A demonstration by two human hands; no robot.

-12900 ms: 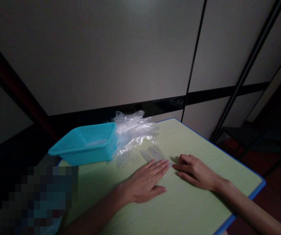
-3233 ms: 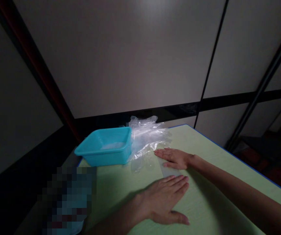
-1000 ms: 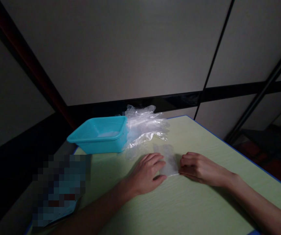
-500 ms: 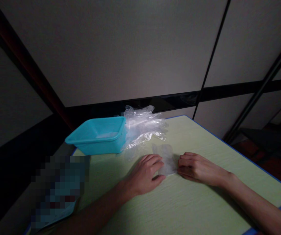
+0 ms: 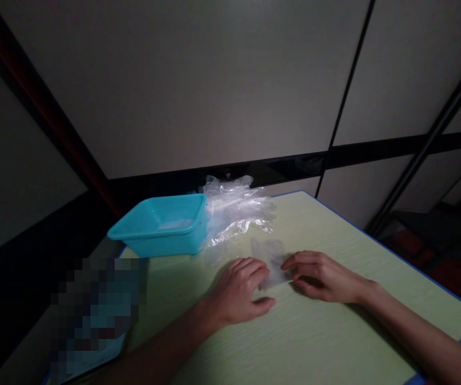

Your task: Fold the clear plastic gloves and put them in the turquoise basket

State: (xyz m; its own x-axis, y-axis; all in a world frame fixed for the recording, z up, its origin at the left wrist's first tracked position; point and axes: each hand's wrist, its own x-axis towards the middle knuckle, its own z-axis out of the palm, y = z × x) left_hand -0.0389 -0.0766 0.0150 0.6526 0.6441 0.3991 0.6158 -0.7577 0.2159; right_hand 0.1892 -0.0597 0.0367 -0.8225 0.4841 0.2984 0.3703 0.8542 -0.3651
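Observation:
A folded disposable plastic glove (image 5: 273, 267), thin and translucent, lies flat on the table between my hands. The fingertips of my left hand (image 5: 242, 289) rest at its left edge, with the thumb spread away on the bare tabletop. From the other side, my right hand (image 5: 319, 275) touches the right edge with bent fingers, its thumb held apart from them. Neither hand grips the plastic. Beyond them sits a loose, shiny pile of clear plastic gloves (image 5: 238, 206), crumpled and overlapping.
A turquoise plastic basket (image 5: 166, 243) stands at the table's far left, against the pile, with some translucent plastic inside. A blurred-out flat object (image 5: 102, 321) lies at the left edge. The pale green table (image 5: 335, 342) has a blue rim, and cabinet panels (image 5: 214, 96) rise behind it.
My right hand's fingers have opened and shifted left over the folded glove's edge. My left thumb has moved off the plastic, towards me.

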